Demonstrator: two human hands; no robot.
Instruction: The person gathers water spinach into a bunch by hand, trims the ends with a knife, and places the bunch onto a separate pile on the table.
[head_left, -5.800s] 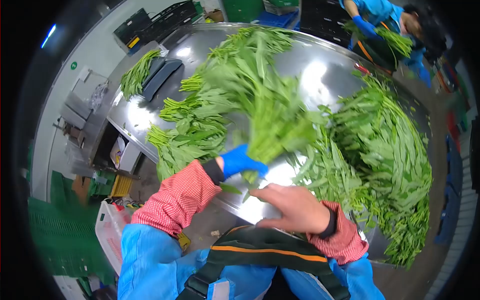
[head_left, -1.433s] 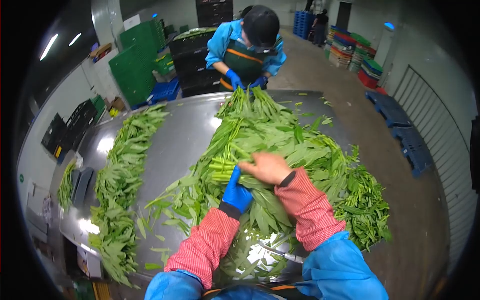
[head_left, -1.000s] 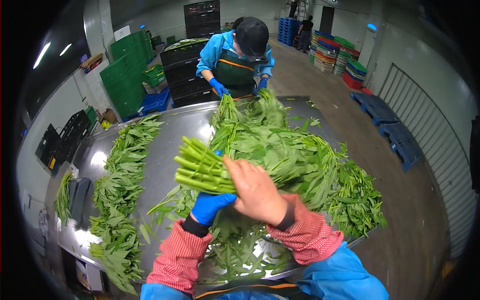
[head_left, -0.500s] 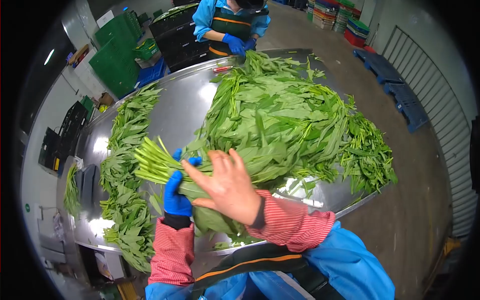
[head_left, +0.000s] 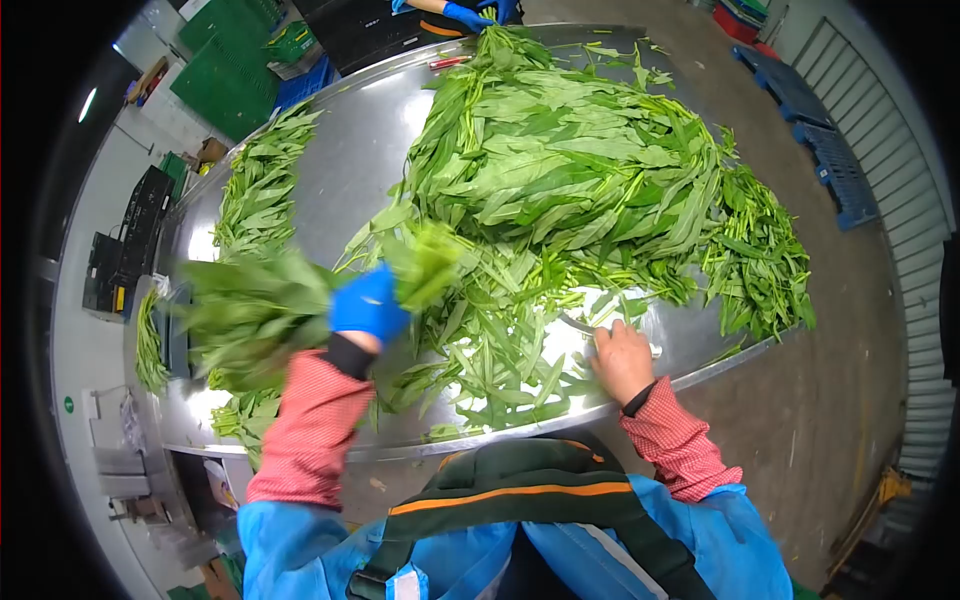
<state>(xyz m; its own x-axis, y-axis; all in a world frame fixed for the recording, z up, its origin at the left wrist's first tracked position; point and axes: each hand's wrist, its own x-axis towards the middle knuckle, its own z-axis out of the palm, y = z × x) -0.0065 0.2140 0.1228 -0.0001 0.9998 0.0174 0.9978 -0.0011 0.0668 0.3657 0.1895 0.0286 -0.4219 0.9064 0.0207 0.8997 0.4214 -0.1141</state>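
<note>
My left hand (head_left: 368, 303), in a blue glove, is closed around a bunch of leafy greens (head_left: 262, 310). Its leaves point left and the pale stems stick out to the right, smeared by motion. At the near edge of the metal table, my bare right hand (head_left: 622, 360) is closed on a knife (head_left: 576, 323); the dark blade shows left of the fingers and a bit of the white handle to the right. Loose leaves (head_left: 500, 360) lie between my hands. Beyond them spreads a large pile of leafy greens (head_left: 560, 160).
A row of greens (head_left: 268, 185) lines the left side of the metal table (head_left: 350, 160). Across the table, a person's blue-gloved hands (head_left: 475, 17) hold stems. A red-handled tool (head_left: 449, 62) lies near them. Blue pallets (head_left: 835, 175) stand on the floor at right.
The bunch has swung round, its stems now pointing right instead of left, in my left hand. My right hand has left the bunch and taken hold of the knife on the table.
</note>
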